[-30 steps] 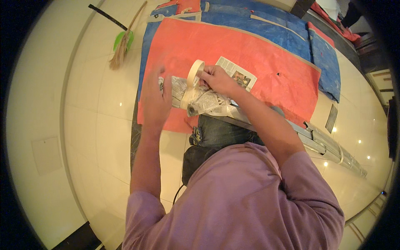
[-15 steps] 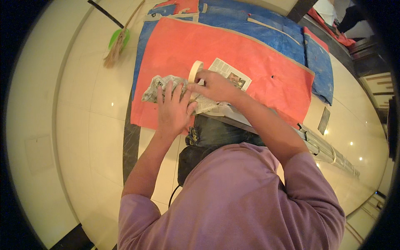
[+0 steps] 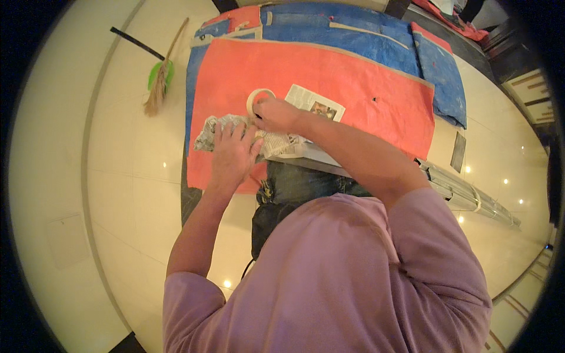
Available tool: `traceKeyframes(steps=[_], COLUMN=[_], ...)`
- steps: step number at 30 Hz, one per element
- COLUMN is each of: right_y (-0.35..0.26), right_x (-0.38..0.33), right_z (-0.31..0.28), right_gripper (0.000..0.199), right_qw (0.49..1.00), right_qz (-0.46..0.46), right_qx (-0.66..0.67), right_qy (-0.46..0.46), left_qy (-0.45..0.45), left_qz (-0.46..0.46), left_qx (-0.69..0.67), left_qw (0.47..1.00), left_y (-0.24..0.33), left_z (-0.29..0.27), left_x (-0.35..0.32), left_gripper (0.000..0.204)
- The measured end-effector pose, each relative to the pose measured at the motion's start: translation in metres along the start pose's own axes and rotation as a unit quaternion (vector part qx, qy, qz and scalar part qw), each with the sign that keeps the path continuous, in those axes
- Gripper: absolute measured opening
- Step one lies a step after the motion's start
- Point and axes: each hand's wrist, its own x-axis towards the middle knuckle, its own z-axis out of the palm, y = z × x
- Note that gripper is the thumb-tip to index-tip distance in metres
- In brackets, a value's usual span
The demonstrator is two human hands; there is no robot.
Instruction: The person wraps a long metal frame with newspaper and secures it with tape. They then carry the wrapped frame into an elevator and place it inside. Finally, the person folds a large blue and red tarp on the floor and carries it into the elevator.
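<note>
My right hand is closed on a roll of cream-coloured tape, which stands tilted with its ring facing me. Just left of it, my left hand lies with fingers spread on crumpled newspaper. More printed paper shows beneath my right wrist, wrapped over the end of a long pale bar that runs right across my lap. My right forearm covers part of the bar. Whether a strip of tape runs from the roll to the paper, I cannot tell.
A red sheet lies over blue sheeting. On it rests a flat newspaper piece. Strapped long metallic profiles lie at right, near a dark strip. A broom and green dustpan are at far left.
The tape roll has turned from nearly edge-on to showing its ring. Both hands sit slightly further left in the picture, and the whole view has shifted a little.
</note>
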Motion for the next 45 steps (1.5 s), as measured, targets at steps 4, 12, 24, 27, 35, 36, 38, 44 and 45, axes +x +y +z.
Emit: traceKeyframes(steps=[4,12,24,27,35,36,38,44,45], right_y=[-0.016,0.117,0.061,0.043,0.028,0.024,0.030,0.011,0.009], right_x=[-0.003,-0.055,-0.163,-0.174,-0.255,-0.260,-0.267,-0.261,-0.262], right_z=[-0.001,-0.013,-0.028,-0.051,-0.061,-0.055,-0.039,-0.049,-0.058], right_gripper=[0.031,0.027,0.036,0.034,0.034,0.032,0.029,0.034,0.029], right_qw=[0.999,0.958,0.956,0.953,0.925,0.925,0.927,0.930,0.937], right_qz=[0.024,0.239,0.272,0.279,0.335,0.337,0.318,0.276,0.316], right_qx=[-0.019,-0.157,0.065,0.071,0.082,0.076,0.019,0.044,0.043], right_qy=[0.035,0.021,0.087,0.094,0.159,0.158,0.199,0.237,0.141], left_qy=[0.000,-0.013,-0.330,-0.371,0.175,0.156,0.085,-0.126,-0.124], left_qz=[0.023,0.087,0.009,-0.015,-0.124,-0.186,-0.310,-0.139,-0.198], left_qx=[0.034,0.066,-0.070,-0.065,-0.009,0.001,-0.225,-0.205,-0.285], left_qw=[0.999,0.994,0.941,0.926,0.977,0.970,0.920,0.961,0.930], left_y=[-0.003,-0.008,-0.004,-0.006,-0.053,-0.066,-0.100,-0.129,-0.129], left_z=[-0.003,-0.013,-0.016,-0.010,0.006,0.009,0.042,0.051,0.050], left_x=[-0.002,0.033,0.068,0.081,0.001,-0.019,-0.033,-0.009,-0.012], left_gripper=[0.042,0.045,0.067,0.063,0.036,0.037,0.037,0.039,0.042])
